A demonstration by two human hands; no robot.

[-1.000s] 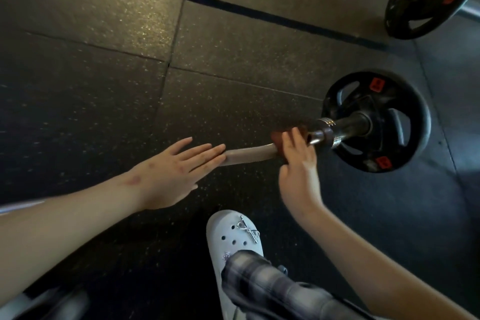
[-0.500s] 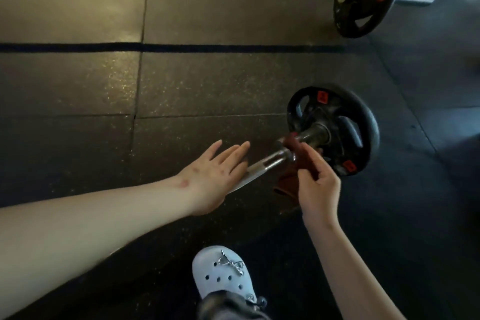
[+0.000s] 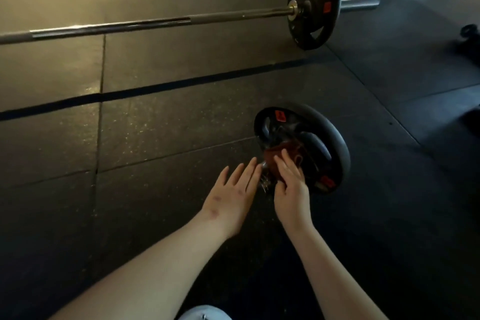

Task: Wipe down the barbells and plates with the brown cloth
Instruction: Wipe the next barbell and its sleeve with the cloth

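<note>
The brown cloth (image 3: 274, 156) lies bunched over the hub of the near black plate (image 3: 327, 138), which stands on the floor with red labels. My right hand (image 3: 291, 186) presses the cloth against the hub with straight fingers. Just left of it, my left hand (image 3: 232, 193) is flat with its fingers straight, the fingertips at the metal end of the near bar (image 3: 265, 181), most of which is hidden by my hands. A second barbell (image 3: 155, 21) with its own black plate (image 3: 313, 5) lies further back.
Dark rubber floor tiles (image 3: 161, 127) with seams and a black stripe stretch all around. A dark piece of equipment (image 3: 470, 36) sits at the right edge. The toe of a white clog (image 3: 205, 314) shows at the bottom.
My right hand slid the cloth along the bar up onto the near plate's hub. My left hand followed toward the plate. The view tilted up, showing more of the far barbell.
</note>
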